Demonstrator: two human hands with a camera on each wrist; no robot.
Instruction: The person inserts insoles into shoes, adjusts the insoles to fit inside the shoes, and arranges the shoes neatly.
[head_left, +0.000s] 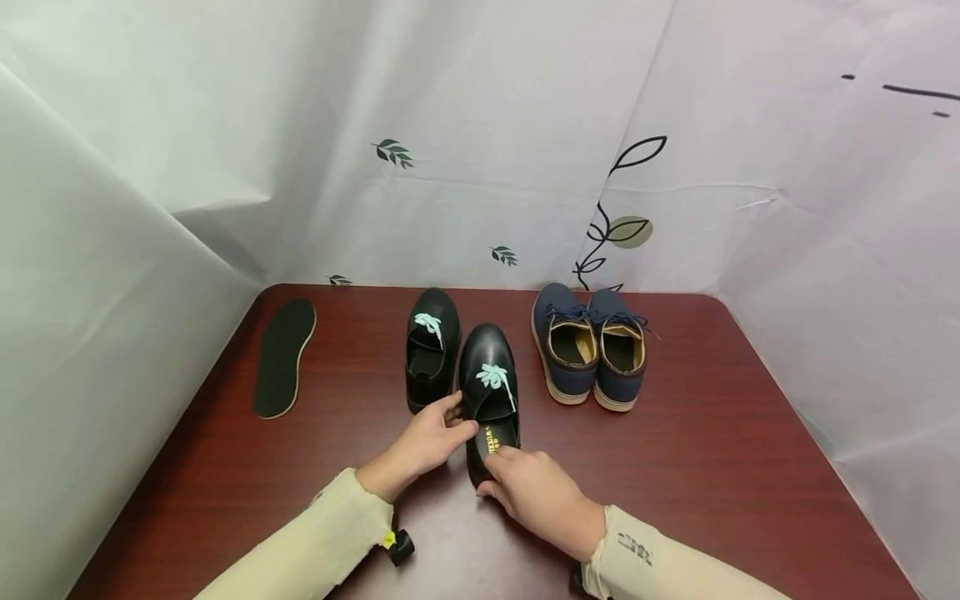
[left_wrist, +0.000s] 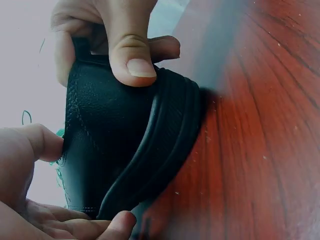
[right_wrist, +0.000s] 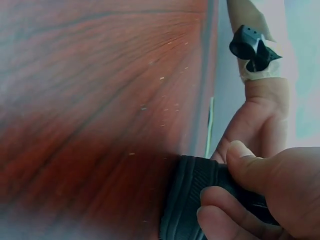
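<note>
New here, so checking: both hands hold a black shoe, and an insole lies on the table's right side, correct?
Not quite: the head view shows the insole on the left side of the table. The left hand and right hand hold a black shoe.

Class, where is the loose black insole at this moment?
In the head view, the insole lies on the table near its back-left corner, left of the farther black shoe, its nearest neighbour.

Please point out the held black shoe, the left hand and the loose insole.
Held black shoe (head_left: pixel 489 405), head view, on its tongue.
Left hand (head_left: pixel 422 440), head view, on its back.
Loose insole (head_left: pixel 283 360), head view, on its dark face.
</note>
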